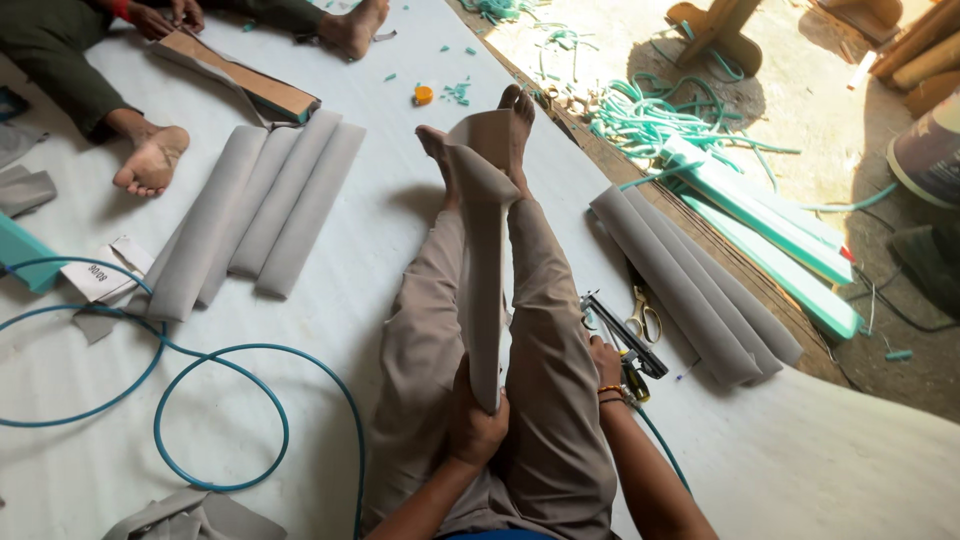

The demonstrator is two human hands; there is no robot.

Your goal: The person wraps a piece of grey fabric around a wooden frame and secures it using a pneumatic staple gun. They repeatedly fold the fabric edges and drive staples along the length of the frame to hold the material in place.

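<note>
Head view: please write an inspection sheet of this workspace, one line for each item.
Surface: white sheet on the floor.
Job's things: long grey padded strip held upright between the legs.
Clutter: grey padded rolls, scissors, teal scraps.
Grippers: left hand grips the strip's lower end; right hand at the staple gun.
Cables: blue hose coiled left.
Surroundings: another person's feet, wooden pieces.

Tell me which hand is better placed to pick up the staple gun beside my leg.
Probably the right hand: it already rests by the staple gun on the sheet, next to the scissors. The left hand is busy gripping the near end of the grey padded strip lying along the legs.
</note>
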